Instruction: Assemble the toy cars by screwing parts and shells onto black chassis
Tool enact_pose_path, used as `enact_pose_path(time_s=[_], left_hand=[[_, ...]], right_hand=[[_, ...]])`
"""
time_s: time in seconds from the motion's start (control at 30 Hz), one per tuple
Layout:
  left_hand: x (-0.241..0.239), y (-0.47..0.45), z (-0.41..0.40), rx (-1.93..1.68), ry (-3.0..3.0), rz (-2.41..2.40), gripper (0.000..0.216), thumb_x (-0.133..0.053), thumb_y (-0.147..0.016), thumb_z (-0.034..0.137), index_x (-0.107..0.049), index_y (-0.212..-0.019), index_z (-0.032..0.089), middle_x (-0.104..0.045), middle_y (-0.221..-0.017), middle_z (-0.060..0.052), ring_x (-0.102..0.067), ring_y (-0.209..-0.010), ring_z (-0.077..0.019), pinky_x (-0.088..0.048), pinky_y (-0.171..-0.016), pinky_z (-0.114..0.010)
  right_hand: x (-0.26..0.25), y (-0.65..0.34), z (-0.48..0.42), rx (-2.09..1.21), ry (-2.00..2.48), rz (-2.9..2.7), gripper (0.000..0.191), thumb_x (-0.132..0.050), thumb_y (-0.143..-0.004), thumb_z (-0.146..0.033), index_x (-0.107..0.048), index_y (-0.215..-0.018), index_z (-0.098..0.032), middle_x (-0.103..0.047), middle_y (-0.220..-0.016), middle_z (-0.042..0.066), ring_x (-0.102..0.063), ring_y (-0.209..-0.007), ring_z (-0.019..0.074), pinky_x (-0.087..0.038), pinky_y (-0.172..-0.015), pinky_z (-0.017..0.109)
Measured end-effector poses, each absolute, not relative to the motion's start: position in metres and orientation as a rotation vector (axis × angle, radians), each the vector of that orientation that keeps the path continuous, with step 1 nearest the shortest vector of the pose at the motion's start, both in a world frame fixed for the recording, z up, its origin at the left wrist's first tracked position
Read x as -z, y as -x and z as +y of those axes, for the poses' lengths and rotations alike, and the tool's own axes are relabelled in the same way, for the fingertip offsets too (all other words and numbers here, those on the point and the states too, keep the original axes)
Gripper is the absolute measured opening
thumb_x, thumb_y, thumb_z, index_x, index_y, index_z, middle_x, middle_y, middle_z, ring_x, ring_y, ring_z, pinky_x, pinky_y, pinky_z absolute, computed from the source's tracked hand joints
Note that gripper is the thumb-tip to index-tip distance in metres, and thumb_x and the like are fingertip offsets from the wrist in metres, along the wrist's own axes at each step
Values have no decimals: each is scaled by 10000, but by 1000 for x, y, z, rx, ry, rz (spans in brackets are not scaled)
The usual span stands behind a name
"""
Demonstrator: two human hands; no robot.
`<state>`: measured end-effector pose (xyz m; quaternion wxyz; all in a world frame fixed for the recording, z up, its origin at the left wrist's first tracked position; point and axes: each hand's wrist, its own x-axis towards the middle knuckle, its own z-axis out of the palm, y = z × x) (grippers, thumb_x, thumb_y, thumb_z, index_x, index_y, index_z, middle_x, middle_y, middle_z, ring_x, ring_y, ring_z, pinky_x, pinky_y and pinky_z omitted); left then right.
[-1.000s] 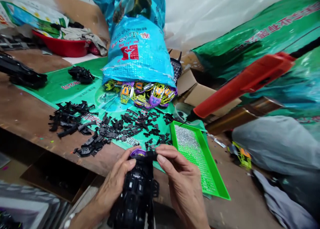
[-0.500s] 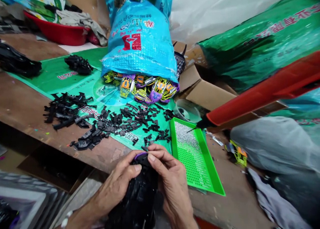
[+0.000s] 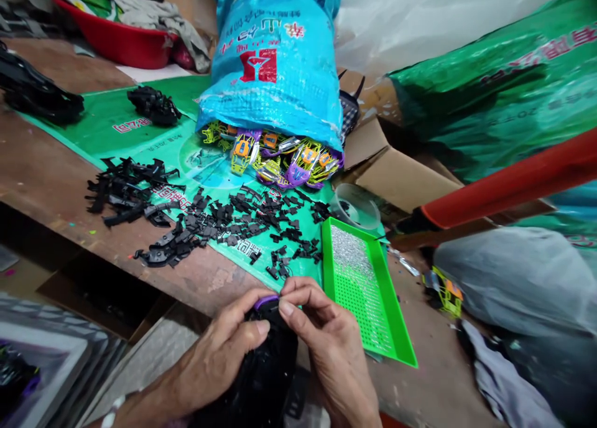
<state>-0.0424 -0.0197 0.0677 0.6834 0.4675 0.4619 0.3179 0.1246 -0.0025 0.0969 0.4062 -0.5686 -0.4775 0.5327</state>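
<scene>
We see two bare hands, left hand [image 3: 219,362] and right hand [image 3: 333,353], no gloves. A white band [image 3: 108,414] circles the left wrist.

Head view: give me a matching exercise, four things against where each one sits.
Things:
1. black toy
2. green tray
3. blue sack
4. red basin

Places:
A. far left corner of the bench
B. lying on the green mat, coloured parts spilling from its mouth
C. between left hand and right hand
D. just right of the hands, small silver bits at its far end

Pairs: 1-C, 2-D, 3-B, 4-A
</scene>
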Motion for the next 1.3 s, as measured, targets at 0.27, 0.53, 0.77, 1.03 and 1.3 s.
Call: enact_pose_path(time_s=[0.27, 0.53, 0.77, 1.03, 1.3], left_hand=[[-64, 41, -27, -716, -964, 1040, 410, -470, -890, 396, -597, -1259, 269, -664, -1248, -21, -565, -1183, -284, -391, -1029, -361], [-71, 43, -29, -722, -1009, 1090, 380, -476, -924, 451, -695, -1152, 240, -731, -1036, -28, -608, -1081, -259, -453, -952, -314], [-64, 54, -51, -511, -1085, 1271, 477, -407, -922, 593, -639, -1218, 301, -690, -1191, -26, -591, -1114, -264, -415, -989, -358], [-61, 71, -68, -379, -1217, 1156, 463, -501, -902, 565, -679, -1237, 299, -703, -1226, -21, -608, -1133, -272, -457, -916, -301], [-78, 77, -52, -245, -1176, 902, 403, -508, -926, 463, -792, -951, 178, -701, -715, 24, -550, -629, -175, -371, -587, -242]], right_hand=[[-77, -119, -16, -1176, 1434, -1103, 230, -805, -708, -349, -669, -857, -238, -602, -981, 12, -572, -893, 159, -456, -841, 281], [-81, -117, -25, -1222, 1420, -1236, 184, -734, -792, -363, -661, -737, -203, -591, -803, 2, -573, -792, 130, -450, -719, 226], [-84, -131, -44, -1585, 1507, -1149, 282, -757, -757, -442, -745, -951, -238, -648, -851, 22, -604, -794, 157, -483, -722, 254], [-73, -135, -68, -1582, 1535, -1255, 212, -798, -706, -410, -765, -779, -213, -634, -729, 12, -574, -720, 153, -444, -681, 266], [-59, -131, -86, -1769, 1477, -1112, 233, -842, -650, -396, -764, -737, -195, -593, -687, -6, -510, -650, 118, -409, -613, 243]])
